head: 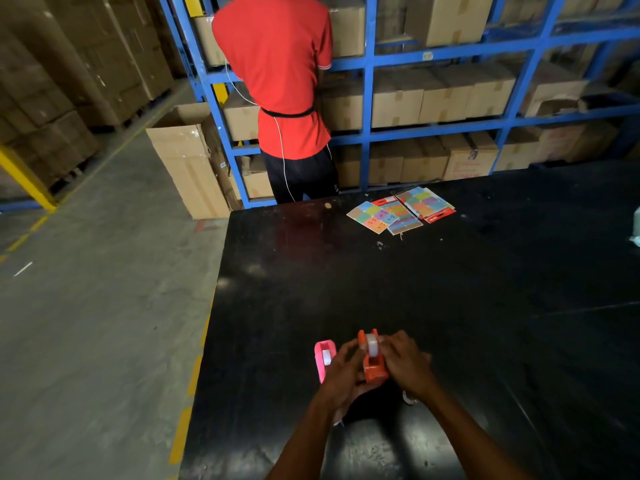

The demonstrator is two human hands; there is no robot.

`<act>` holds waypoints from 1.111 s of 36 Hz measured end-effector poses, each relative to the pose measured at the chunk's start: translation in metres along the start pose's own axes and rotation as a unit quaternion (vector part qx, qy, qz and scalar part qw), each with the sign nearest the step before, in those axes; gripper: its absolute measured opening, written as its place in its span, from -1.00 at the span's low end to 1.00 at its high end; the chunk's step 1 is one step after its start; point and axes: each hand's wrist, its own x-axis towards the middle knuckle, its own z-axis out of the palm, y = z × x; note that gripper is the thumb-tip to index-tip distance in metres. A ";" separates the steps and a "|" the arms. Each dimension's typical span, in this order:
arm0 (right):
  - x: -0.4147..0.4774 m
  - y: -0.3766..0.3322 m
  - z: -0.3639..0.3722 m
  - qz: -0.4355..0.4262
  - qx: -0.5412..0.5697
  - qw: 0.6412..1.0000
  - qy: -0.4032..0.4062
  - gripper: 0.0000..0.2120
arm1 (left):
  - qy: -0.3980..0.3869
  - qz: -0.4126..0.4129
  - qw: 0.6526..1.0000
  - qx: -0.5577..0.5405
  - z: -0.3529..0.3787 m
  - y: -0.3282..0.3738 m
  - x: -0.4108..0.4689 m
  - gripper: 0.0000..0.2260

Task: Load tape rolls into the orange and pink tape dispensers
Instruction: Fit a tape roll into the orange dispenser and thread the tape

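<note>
Head view: boxy orange dispenser (372,368), translucent roll (371,345)

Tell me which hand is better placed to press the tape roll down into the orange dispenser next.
The right hand, probably. Its fingertips already rest on the tape roll atop the orange dispenser, while the left hand grips the dispenser's body to steady it.

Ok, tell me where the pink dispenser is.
In the head view, the pink dispenser sits on the black table near its left edge, just left of the left hand and the orange dispenser.
</note>
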 end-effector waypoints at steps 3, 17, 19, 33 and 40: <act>-0.003 -0.005 -0.010 -0.068 0.027 0.996 0.041 -0.68 | 0.003 -0.016 1.000 0.013 0.001 0.002 0.000 -0.68; 0.008 -0.022 -0.046 -0.197 -0.032 0.979 -0.030 -0.68 | 0.007 -0.013 1.000 0.002 0.012 0.002 0.005 -0.64; 0.009 -0.023 -0.050 -0.207 -0.048 0.977 -0.025 -0.77 | 0.008 -0.018 1.000 -0.006 0.014 0.002 0.004 -0.63; 0.001 -0.036 -0.068 -0.219 -0.075 0.972 0.029 -0.91 | 0.019 -0.024 0.990 -0.141 0.036 0.018 0.004 -0.77; -0.014 -0.049 -0.073 -0.300 -0.121 0.946 0.013 -0.94 | 0.075 -0.003 0.982 -0.175 0.035 0.020 0.009 -0.69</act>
